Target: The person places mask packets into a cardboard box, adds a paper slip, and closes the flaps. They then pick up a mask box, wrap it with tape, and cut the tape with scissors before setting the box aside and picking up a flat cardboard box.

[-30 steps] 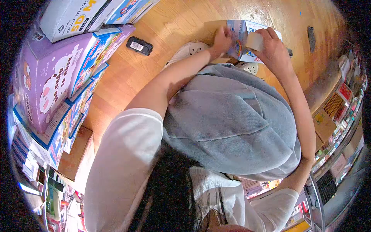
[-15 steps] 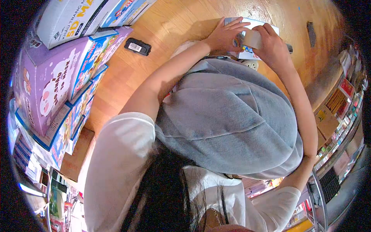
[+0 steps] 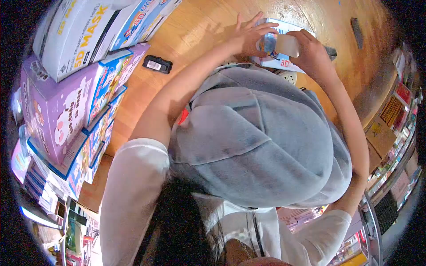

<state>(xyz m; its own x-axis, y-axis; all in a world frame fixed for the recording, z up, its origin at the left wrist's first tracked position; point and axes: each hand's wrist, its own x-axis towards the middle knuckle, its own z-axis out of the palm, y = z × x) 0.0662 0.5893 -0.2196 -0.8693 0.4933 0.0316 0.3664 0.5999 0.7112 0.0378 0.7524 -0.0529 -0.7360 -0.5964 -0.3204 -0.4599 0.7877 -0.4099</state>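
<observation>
The left hand (image 3: pixel 248 37) lies flat with fingers spread on the box (image 3: pixel 284 46) at twelve o'clock on the floor (image 3: pixel 199 26), while the right hand (image 3: pixel 310 53) grips a tape roll (image 3: pixel 287 44), so the tape may go on crooked if the box slides.

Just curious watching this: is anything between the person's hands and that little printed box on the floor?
Nothing visible. The left hand already rests on the printed box, and the right hand holds a tape roll against it.
</observation>
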